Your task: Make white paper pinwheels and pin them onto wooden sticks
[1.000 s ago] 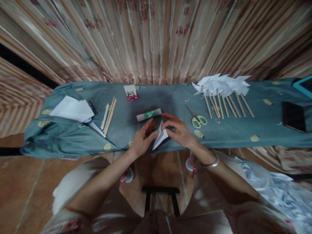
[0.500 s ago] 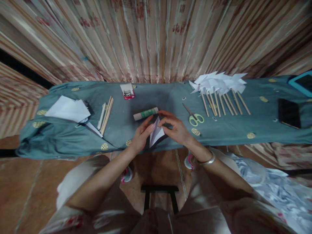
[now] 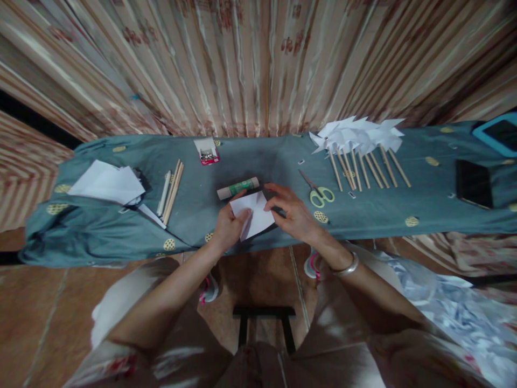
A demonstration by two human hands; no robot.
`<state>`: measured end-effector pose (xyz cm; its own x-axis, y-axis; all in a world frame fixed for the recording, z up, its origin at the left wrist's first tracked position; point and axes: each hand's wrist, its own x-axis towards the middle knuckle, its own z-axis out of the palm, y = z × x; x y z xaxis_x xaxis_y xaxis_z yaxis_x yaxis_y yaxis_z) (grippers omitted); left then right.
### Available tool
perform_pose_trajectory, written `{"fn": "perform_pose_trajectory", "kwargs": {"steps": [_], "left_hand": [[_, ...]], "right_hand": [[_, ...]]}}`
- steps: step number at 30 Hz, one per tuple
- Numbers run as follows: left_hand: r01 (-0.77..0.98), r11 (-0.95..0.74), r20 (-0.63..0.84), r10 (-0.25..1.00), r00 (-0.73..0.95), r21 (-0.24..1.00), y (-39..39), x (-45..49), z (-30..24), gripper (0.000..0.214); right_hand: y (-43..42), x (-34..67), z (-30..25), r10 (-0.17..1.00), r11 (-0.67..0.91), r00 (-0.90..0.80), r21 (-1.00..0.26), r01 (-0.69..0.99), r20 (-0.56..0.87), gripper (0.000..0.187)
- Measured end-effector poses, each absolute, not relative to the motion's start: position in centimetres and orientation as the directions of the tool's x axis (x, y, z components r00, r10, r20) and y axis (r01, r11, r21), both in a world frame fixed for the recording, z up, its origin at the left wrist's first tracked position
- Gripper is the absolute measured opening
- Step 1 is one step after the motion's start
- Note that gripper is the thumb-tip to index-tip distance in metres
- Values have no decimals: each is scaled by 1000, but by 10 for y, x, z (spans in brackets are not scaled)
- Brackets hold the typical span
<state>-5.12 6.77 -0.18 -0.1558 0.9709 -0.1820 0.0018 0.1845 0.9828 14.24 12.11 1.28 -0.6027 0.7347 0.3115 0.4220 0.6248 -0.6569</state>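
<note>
A small white sheet of paper (image 3: 255, 216), opened out with a faint crease, is held over the near edge of the table. My left hand (image 3: 229, 226) grips its left side, thumb on top and fingers underneath. At the right edge of the paper, my right hand (image 3: 291, 213) pinches it between thumb and fingers. A glue stick (image 3: 238, 188) with a green label lies just beyond the paper. Green-handled scissors (image 3: 317, 193) rest to the right of my right hand.
Paper pinwheels (image 3: 359, 134) on wooden sticks lie at the back right. A phone (image 3: 473, 184) and a blue-framed device (image 3: 501, 134) sit farther right. Leftward are a red box of pins (image 3: 208, 154), loose sticks (image 3: 173, 193) and white paper sheets (image 3: 105, 182) on the green cloth (image 3: 278, 161).
The paper, folded into a narrow triangle before, is now spread out nearly flat between my hands. The table objects lie as before; the view has shifted slightly.
</note>
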Motion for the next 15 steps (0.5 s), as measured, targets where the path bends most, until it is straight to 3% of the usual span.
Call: {"fn": "perform_pose_trajectory", "kwargs": {"steps": [8, 12, 15], "left_hand": [[-77, 186, -198, 954, -226, 980, 74, -46, -9, 99], [16, 116, -111, 975, -193, 993, 73, -47, -17, 104], [166, 40, -16, 990, -142, 985, 70, -53, -21, 89]], "right_hand": [[110, 139, 18, 595, 802, -739, -293, 521, 315, 27], [107, 137, 17, 540, 842, -774, -226, 490, 332, 24], [106, 140, 14, 545, 837, -775, -251, 485, 319, 26]]}}
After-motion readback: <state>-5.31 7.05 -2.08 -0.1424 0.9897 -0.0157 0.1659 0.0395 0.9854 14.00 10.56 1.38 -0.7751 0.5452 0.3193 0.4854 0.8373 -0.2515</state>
